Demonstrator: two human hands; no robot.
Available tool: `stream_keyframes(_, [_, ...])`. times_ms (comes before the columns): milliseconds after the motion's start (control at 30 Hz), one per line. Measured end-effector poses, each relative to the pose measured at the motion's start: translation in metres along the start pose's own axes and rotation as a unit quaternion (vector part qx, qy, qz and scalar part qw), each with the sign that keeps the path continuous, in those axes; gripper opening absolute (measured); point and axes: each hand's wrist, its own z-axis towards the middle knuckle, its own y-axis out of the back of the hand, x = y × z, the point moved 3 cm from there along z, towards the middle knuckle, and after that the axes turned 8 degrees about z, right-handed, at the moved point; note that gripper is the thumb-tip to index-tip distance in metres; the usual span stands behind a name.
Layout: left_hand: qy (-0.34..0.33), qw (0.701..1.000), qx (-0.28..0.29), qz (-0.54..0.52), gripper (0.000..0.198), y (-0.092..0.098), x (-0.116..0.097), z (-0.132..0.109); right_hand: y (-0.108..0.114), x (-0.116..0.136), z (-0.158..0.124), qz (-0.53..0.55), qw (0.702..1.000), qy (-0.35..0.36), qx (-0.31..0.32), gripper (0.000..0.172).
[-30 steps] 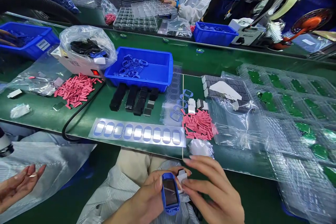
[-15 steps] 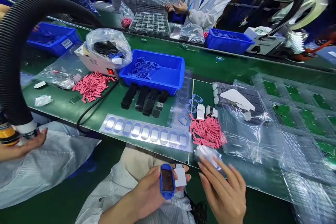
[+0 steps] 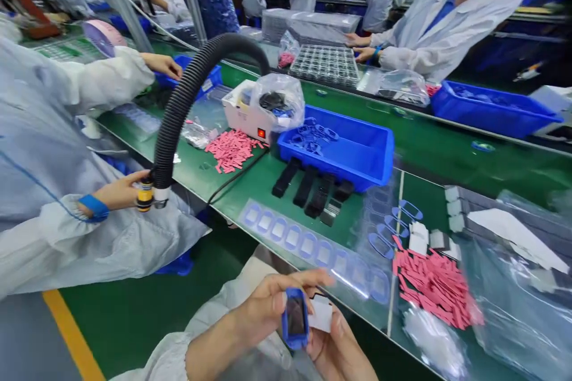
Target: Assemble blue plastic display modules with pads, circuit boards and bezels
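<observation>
Blue-framed screen (image 3: 295,317) against left thumb (image 3: 279,305)

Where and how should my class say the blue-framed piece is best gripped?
Probably by the long edges of the blue-framed piece, the left hand coming from its left. Its dark face is turned toward the camera, so an edge grip should spare it; its outline is longer than wide; the right hand and white piece crowd its right.

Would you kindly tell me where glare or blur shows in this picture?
Head view: glare streaks the front clear sheet towards its right end; head view: the left hand has a blurred outstretched fingertip; head view: the small bag at lower right looks soft.
</observation>
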Motion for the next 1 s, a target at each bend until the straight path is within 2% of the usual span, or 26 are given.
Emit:
stream_keyframes(67, [-0.064,0.998,-0.024,0.007,0.042,0.020,-0.027,-0.013,-0.018,-0.009,0.021,0.045,0.998,-0.015,0.034,0.042])
stream_keyframes(133, [-0.132,0.987,-0.087,0.021,0.040,0.043,-0.056,-0.036,-0.039,-0.026,0.049,0.104,0.993,-0.027,0.046,0.041])
stream_keyframes(167, [-0.151,0.980,-0.123,0.031,0.038,0.055,-0.069,-0.051,-0.051,-0.039,0.065,0.127,0.990,-0.039,0.051,0.041])
stream_keyframes(233, [-0.144,0.974,-0.173,0.036,0.036,0.075,-0.086,-0.083,-0.079,-0.071,0.099,0.139,0.986,-0.064,0.070,0.041])
stream_keyframes(367, [-0.101,0.972,-0.208,0.039,0.032,0.104,-0.095,-0.138,-0.136,-0.142,0.154,0.147,0.968,-0.159,0.125,0.034])
stream_keyframes(433, [-0.087,0.962,-0.258,0.029,0.034,0.120,-0.091,-0.158,-0.159,-0.169,0.169,0.151,0.955,-0.197,0.161,0.031])
stream_keyframes(567, [-0.099,0.924,-0.370,-0.002,0.034,0.156,-0.091,-0.185,-0.181,-0.202,0.181,0.147,0.936,-0.240,0.212,0.032])
stream_keyframes(633, [-0.099,0.905,-0.413,-0.020,0.023,0.176,-0.097,-0.190,-0.181,-0.213,0.182,0.135,0.932,-0.255,0.219,0.032])
stream_keyframes(700, [-0.092,0.891,-0.444,-0.020,0.009,0.195,-0.105,-0.185,-0.177,-0.224,0.182,0.117,0.932,-0.267,0.213,0.031])
stream_keyframes(867, [-0.069,0.890,-0.451,-0.009,0.027,0.228,-0.118,-0.137,-0.152,-0.238,0.191,0.081,0.957,-0.246,0.131,0.031])
stream_keyframes(933, [-0.056,0.895,-0.443,-0.007,0.030,0.232,-0.115,-0.122,-0.143,-0.236,0.195,0.076,0.965,-0.231,0.101,0.031])
stream_keyframes(1000, [-0.048,0.899,-0.436,0.000,0.030,0.231,-0.110,-0.120,-0.140,-0.231,0.199,0.079,0.968,-0.220,0.090,0.031])
